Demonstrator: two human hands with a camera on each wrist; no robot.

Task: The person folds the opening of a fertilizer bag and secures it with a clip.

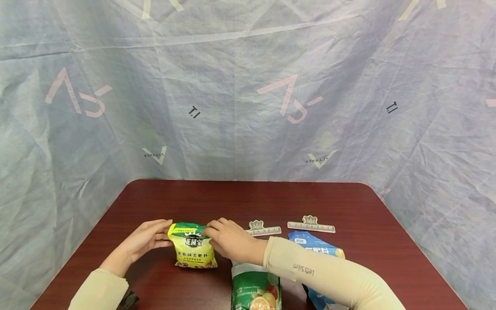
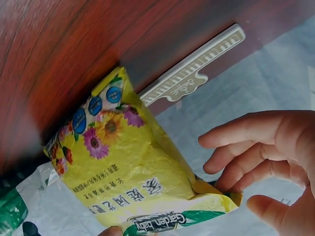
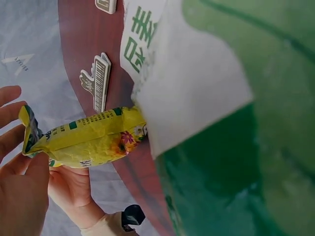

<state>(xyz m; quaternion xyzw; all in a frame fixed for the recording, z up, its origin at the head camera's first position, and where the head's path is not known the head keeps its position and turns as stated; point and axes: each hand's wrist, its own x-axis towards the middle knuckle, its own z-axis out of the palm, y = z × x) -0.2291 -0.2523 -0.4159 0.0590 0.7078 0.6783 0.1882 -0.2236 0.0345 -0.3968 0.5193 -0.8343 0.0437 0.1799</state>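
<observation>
A yellow and green bag of garden fertilizer (image 1: 193,249) with flowers printed low on its front stands on the table. My right hand (image 1: 232,241) pinches its top right corner, thumb on the front in the left wrist view. At the opposite top corner is my left hand (image 1: 145,239), its fingers (image 2: 231,142) touching that corner while the thumb stays apart from it. In the right wrist view the bag (image 3: 93,140) shows edge-on between both hands.
Two ruler-patterned bag clips, one left (image 1: 265,231) and one right (image 1: 311,226), lie behind the bags. A green and white bag with printed fruit (image 1: 253,286) stands in front, under my right forearm. Beside it is a blue bag (image 1: 315,245), partly covered by the sleeve.
</observation>
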